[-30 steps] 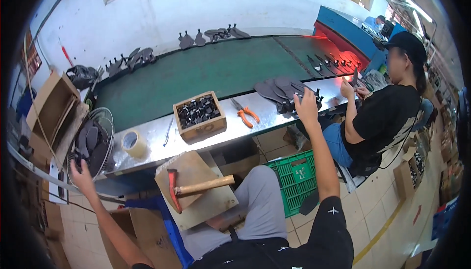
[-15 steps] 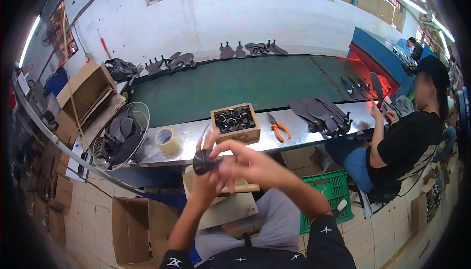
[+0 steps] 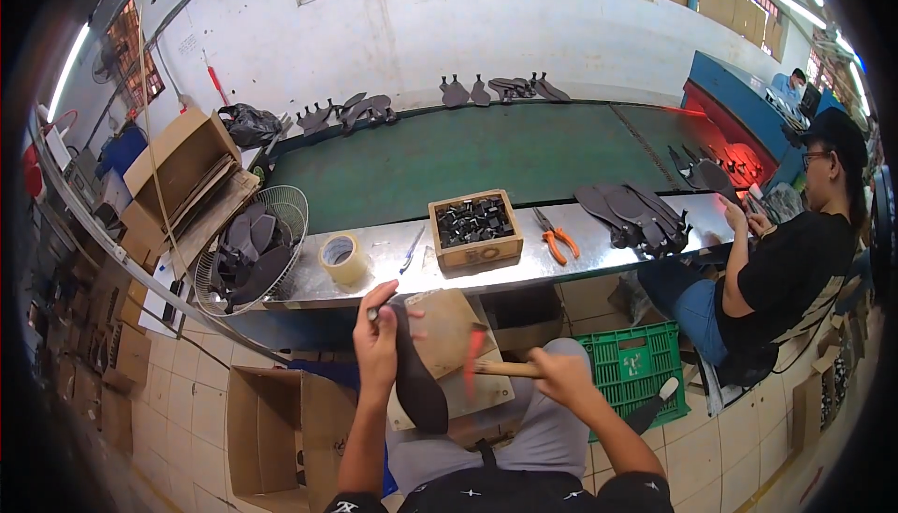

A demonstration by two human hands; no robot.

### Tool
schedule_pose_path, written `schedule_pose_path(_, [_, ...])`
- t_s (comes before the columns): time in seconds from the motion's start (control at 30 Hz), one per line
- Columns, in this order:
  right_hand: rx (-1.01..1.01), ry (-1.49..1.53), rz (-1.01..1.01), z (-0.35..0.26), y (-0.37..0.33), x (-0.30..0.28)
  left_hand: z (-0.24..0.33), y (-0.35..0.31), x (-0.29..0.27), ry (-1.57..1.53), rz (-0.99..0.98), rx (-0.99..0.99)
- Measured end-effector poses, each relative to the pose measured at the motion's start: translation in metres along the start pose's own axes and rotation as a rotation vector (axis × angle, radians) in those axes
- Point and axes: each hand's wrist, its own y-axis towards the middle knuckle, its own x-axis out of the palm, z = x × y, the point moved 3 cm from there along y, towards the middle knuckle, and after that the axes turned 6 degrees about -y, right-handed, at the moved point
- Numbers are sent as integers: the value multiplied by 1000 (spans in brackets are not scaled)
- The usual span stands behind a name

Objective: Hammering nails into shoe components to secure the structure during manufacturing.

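Observation:
My left hand (image 3: 377,340) is closed around the upper part of a dark shoe sole (image 3: 421,396), which hangs tilted in front of a pale block (image 3: 447,321) at my lap. In my right hand (image 3: 564,379) is a hammer (image 3: 510,369), gripped by its wooden handle. Its red head is smeared by motion and points left, toward the sole, with a gap between them. Beyond my hands, on the metal bench edge, stands a wooden box (image 3: 479,253) of small black pieces. Orange-handled pliers (image 3: 561,242) lie to its right.
A tape roll (image 3: 344,260) and a slim knife-like tool (image 3: 412,249) lie left of the box. A wire basket (image 3: 301,218) holds soles; more soles (image 3: 636,218) are piled right. Behind runs a green belt (image 3: 449,158). A co-worker (image 3: 795,251) sits right, by a green crate (image 3: 636,373).
My hands were raised close together around a dark object. Now they are apart and lower: the left shows the sole lengthwise, and the right has taken hold of the hammer.

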Motion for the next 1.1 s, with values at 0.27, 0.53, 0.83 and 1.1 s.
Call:
schedule_pose_path(0.27, [413,309,508,32,-133,-30,-77,97,28,1035,81,594])
schedule_pose_path(0.53, [839,1041,542,18,-138,14,-147,216,70,1363,-407,264])
schedule_pose_path(0.83, [806,1080,539,33,-118,21,-165,213,57,1264,-368,396])
schedule_pose_path(1.1, [692,1199,447,16,-97,6,-111,188,72,1065,-248,392])
